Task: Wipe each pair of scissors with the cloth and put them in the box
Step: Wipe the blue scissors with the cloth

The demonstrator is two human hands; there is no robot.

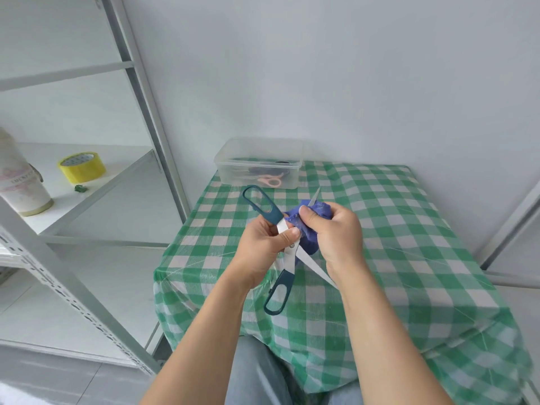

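My left hand (263, 244) holds a pair of dark teal-handled scissors (285, 283) spread wide open above the table, gripped near the pivot. My right hand (333, 232) grips a bunched blue cloth (306, 238) wrapped around one blade, whose tip pokes out past the cloth toward the box. The other blade runs down under my right wrist. A clear plastic box (260, 150) stands at the table's far left corner, with pink-handled scissors (270, 181) and a dark pair inside it.
The table carries a green and white checked cloth (394, 229). A white metal shelf (96, 182) stands to the left, holding a yellow tape roll (81, 168) and a white cup (20, 182). White walls close the back and right.
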